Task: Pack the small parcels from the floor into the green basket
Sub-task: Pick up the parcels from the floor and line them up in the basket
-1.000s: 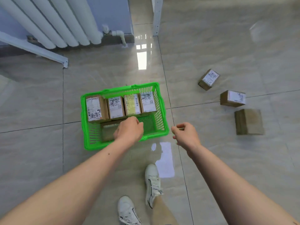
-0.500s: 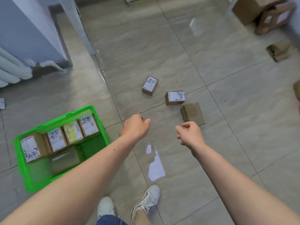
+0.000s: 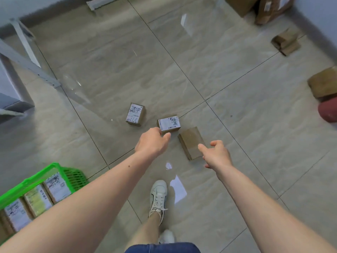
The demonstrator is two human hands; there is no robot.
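Observation:
Three small cardboard parcels lie on the floor ahead of me: a labelled parcel (image 3: 135, 114) at the left, a second labelled parcel (image 3: 169, 123) in the middle and a plain brown parcel (image 3: 191, 142) at the right. My left hand (image 3: 152, 141) hovers just in front of the middle parcel, fingers loosely curled, holding nothing. My right hand (image 3: 216, 153) is beside the plain parcel's right edge, fingers apart and empty. The green basket (image 3: 39, 175) sits at the lower left with several labelled parcels standing in it, partly hidden by my left arm.
More cardboard boxes (image 3: 285, 42) lie at the far right, with bigger cartons (image 3: 269, 8) in the top right corner. A brown box (image 3: 323, 84) and a red object (image 3: 329, 110) sit at the right edge. A grey metal frame (image 3: 27, 59) stands at the left. My white shoe (image 3: 158, 196) is below.
My view has swung right, away from the basket toward the floor parcels. Both hands have moved forward from the basket to the middle and plain parcels.

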